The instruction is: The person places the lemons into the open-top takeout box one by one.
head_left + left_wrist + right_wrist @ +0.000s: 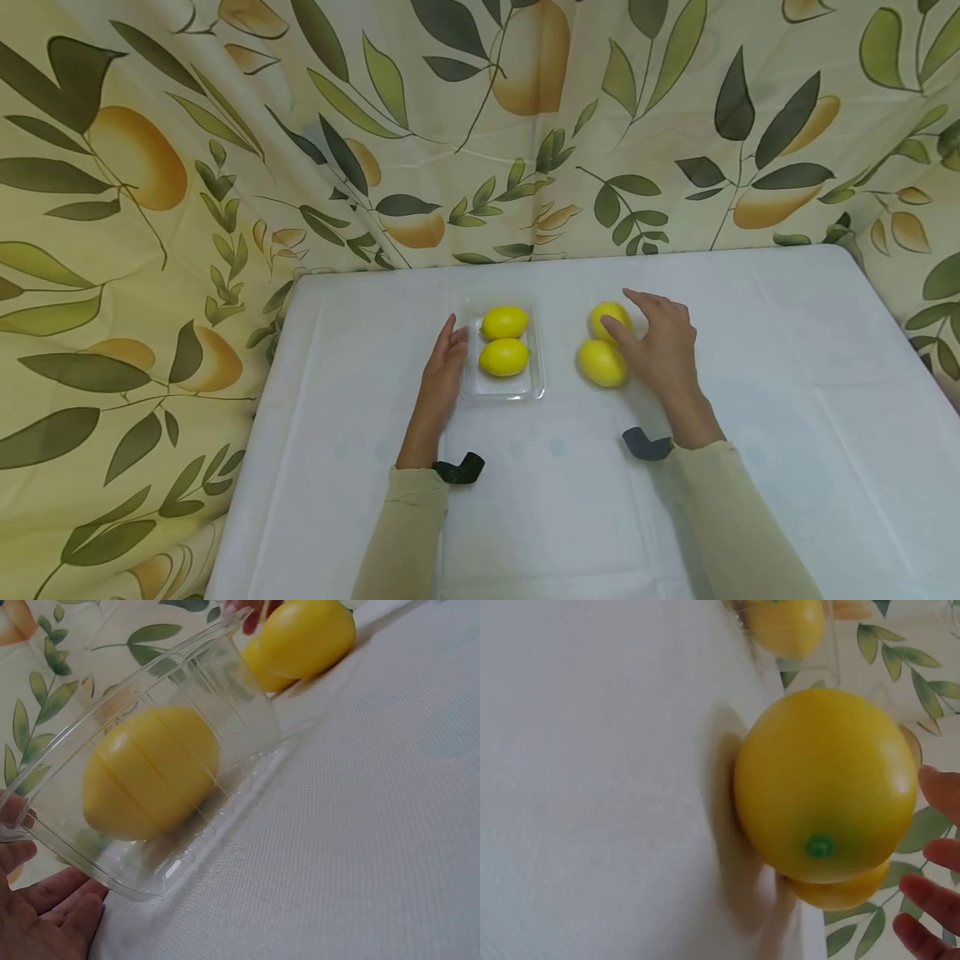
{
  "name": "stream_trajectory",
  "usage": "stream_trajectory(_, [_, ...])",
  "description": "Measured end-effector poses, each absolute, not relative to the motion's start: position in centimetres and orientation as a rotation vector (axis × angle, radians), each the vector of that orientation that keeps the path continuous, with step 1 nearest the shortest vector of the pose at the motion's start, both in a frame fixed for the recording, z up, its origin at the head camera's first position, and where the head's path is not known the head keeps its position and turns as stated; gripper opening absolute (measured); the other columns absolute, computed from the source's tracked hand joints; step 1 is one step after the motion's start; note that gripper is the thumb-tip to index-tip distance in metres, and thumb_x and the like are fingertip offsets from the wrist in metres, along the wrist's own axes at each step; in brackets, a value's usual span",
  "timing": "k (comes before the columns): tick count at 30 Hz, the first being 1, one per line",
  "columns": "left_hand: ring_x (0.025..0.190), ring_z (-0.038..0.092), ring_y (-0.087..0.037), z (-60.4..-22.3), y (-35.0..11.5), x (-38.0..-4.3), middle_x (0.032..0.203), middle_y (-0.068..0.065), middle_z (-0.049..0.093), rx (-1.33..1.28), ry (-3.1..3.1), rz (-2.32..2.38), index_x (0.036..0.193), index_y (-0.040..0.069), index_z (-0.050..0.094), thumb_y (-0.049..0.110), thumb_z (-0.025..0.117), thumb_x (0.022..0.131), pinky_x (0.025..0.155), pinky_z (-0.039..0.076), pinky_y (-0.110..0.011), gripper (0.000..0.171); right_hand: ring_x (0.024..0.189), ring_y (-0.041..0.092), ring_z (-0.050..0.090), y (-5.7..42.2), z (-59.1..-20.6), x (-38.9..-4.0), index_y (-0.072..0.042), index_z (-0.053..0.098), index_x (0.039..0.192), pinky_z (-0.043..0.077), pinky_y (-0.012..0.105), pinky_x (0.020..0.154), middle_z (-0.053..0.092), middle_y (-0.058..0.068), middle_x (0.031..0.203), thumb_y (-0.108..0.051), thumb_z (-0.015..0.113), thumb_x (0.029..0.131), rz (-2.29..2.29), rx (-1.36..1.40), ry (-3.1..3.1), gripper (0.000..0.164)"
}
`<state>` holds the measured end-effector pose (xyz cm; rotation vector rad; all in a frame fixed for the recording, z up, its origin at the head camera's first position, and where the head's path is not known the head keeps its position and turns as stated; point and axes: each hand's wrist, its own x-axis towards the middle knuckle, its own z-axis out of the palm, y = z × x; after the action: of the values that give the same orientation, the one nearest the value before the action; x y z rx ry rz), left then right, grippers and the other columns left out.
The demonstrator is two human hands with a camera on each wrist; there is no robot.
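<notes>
At three o'clock from the tray (504, 387), your right hand (663, 346) spreads empty fingers by two loose lemons (602, 365), seemingly at the picking step, which calls for curling them round one, while your left hand (439, 385), fingers nearly straight, lies at nine o'clock

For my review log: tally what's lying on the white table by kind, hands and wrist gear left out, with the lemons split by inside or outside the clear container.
Lemons inside: 2
Lemons outside: 2
Clear container: 1
Total: 5 things, 4 of them lemons
</notes>
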<state>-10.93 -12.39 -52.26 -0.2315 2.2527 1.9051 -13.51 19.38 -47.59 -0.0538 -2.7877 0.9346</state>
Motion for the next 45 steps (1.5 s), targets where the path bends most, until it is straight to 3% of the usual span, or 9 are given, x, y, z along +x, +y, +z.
stream_trajectory(12, [0.148, 0.039, -0.015, -52.5, -12.5, -11.0, 0.154, 0.017, 0.045, -0.233, 2.249, 1.891, 0.159, 0.049, 0.024, 0.043, 0.041, 0.107, 0.125, 0.028, -0.05, 0.054, 0.131, 0.049, 0.045, 19.8, -48.9, -14.0, -0.008, 0.054, 0.148, 0.033, 0.064, 0.11, 0.055, 0.025, 0.146, -0.049, 0.067, 0.095, 0.989, -0.124, -2.887, 0.068])
stream_trajectory(20, [0.147, 0.039, -0.014, -52.5, -12.5, -10.9, 0.154, 0.017, 0.046, -0.236, 2.243, 1.901, 0.159, 0.049, 0.025, 0.042, 0.041, 0.108, 0.125, 0.028, -0.049, 0.054, 0.119, 0.045, 0.058, 20.1, -49.8, -14.2, -0.009, 0.059, 0.144, 0.04, 0.06, 0.101, 0.065, 0.025, 0.133, -0.049, 0.069, 0.094, 1.011, -0.087, -2.868, 0.065])
stream_trajectory(25, [0.147, 0.04, -0.015, -52.4, -12.5, -10.9, 0.154, 0.016, 0.046, -0.231, 2.248, 1.908, 0.159, 0.047, 0.025, 0.042, 0.042, 0.108, 0.125, 0.029, -0.05, 0.055, 0.111, 0.038, 0.063, 20.3, -49.9, -14.2, -0.011, 0.059, 0.144, 0.047, 0.048, 0.088, 0.069, 0.022, 0.126, -0.051, 0.07, 0.093, 1.016, -0.083, -2.857, 0.066])
stream_trajectory(30, [0.147, 0.04, -0.016, -52.4, -12.5, -10.9, 0.155, 0.015, 0.046, -0.23, 2.246, 1.917, 0.159, 0.047, 0.025, 0.041, 0.042, 0.108, 0.125, 0.029, -0.05, 0.054, 0.1, 0.034, 0.063, 20.2, -50.0, -14.1, -0.012, 0.059, 0.144, 0.044, 0.037, 0.078, 0.07, 0.021, 0.119, -0.051, 0.07, 0.093, 1.027, -0.083, -2.862, 0.066])
stream_trajectory(45, [0.147, 0.04, -0.016, -52.6, -12.5, -11.0, 0.154, 0.016, 0.046, -0.233, 2.239, 1.917, 0.158, 0.049, 0.025, 0.041, 0.042, 0.108, 0.125, 0.029, -0.05, 0.054, 0.103, 0.034, 0.058, 20.1, -49.5, -14.0, -0.01, 0.055, 0.147, 0.046, 0.042, 0.083, 0.067, 0.023, 0.123, -0.046, 0.067, 0.097, 1.053, -0.112, -2.899, 0.063])
